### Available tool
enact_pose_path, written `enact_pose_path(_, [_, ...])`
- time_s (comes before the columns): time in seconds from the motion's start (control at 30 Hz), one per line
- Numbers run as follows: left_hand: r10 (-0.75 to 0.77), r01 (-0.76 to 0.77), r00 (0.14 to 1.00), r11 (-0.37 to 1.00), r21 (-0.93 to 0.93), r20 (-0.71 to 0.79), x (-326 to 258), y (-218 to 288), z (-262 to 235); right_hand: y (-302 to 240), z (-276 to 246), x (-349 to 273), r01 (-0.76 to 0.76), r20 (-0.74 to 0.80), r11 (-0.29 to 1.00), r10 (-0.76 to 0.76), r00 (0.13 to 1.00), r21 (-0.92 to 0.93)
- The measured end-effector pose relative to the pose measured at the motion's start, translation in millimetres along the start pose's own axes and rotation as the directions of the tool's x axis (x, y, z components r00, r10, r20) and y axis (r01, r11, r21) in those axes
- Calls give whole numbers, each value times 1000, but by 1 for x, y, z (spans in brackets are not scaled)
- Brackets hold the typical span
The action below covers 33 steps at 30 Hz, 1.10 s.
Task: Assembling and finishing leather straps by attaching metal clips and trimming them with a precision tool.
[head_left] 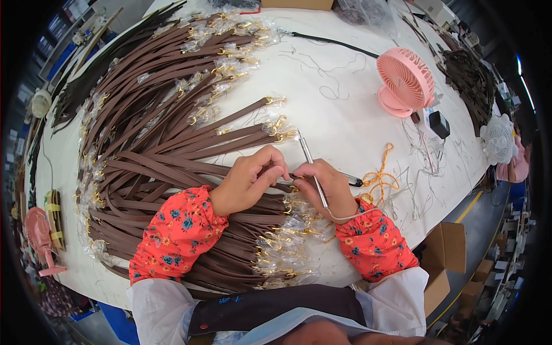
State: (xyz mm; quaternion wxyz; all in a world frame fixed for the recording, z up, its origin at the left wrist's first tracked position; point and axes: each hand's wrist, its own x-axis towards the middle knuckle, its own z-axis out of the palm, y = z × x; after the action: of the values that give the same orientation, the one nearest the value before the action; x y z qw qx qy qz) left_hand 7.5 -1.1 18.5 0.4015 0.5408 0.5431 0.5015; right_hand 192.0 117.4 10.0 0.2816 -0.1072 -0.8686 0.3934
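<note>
My right hand [328, 187] is closed around a slim silver pen-shaped tool [306, 150], its tip pointing up and away from me. A thin pale cord runs from the tool's lower end across my wrist. At my right fingertips shows a small bit of dark brown strap [295, 177]. My left hand [251, 179] is closed, thumb and forefinger pinched close to that piece; what they grip is too small to make out. Around and beneath my left hand lie many brown straps [172, 146], their gold hooks [279, 127] wrapped in clear plastic.
On the white table [322, 63] stands a pink fan [402, 80] at the far right. An orange cord [381, 177] and a dark pen-like object [352, 180] lie right of my hand. Loose threads are scattered about. An open cardboard box [445, 259] stands beyond the right edge.
</note>
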Motion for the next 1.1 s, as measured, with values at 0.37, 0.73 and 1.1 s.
enact_pose_path(0.37, [76,-75,997,995,62,-27,-3,-6,3,-1,-1,2,16,4,1000,-16,1000,6])
enact_pose_path(0.73, [220,-238,971,931,276,97,1,-2,-8,5,-8,4,-7,-30,1000,7,1000,-9])
enact_pose_path(1.1, [-33,-16,993,914,406,115,14,-4,-12,14,-7,3,61,138,997,-54,989,-47])
